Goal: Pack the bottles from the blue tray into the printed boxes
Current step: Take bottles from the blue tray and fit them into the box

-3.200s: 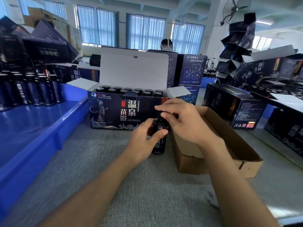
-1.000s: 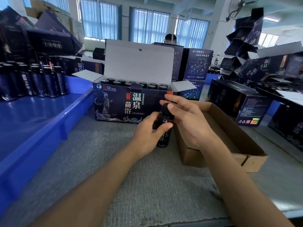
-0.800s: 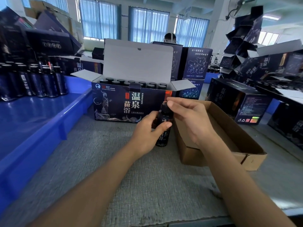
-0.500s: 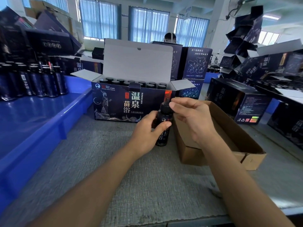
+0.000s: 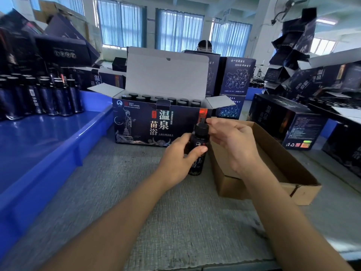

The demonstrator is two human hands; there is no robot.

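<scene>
A dark bottle (image 5: 199,137) with a black cap stands on the grey mat, just in front of the open printed box (image 5: 140,124). My left hand (image 5: 178,155) grips the bottle's body from the left. My right hand (image 5: 234,141) is at the cap, with fingertip and thumb pinching at its top. The printed box has its white lid up and rows of black bottle caps (image 5: 162,99) showing inside. More dark bottles (image 5: 48,98) stand at the far end of the blue tray (image 5: 91,126) on the left.
An open brown cardboard box (image 5: 283,163) lies right of the bottle, under my right wrist. Closed and open printed boxes (image 5: 283,122) are stacked at the right and behind. A person sits behind the open box.
My right hand has come off the top of the cap and now pinches at it from the right side. The bottle and my left hand have stayed in place.
</scene>
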